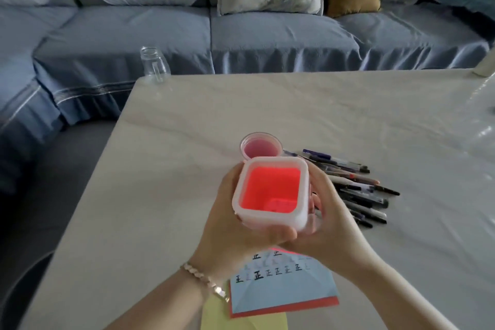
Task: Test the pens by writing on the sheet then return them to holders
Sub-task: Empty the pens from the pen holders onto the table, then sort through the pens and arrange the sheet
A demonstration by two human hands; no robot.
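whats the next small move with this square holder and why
Probably set the square holder down upright on the table beside the pens. The left hand and right hand both grip it, it looks empty, and the pens lie loose, so a hand needs freeing.

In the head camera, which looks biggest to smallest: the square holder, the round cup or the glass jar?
1. square holder, held up close to the camera.
2. round cup and glass jar look about alike; the jar stands farther off, so I won't rank them.

Top rows of the sheet (281, 292) partly covered; yellow paper (241, 324) cropped by the bottom edge.
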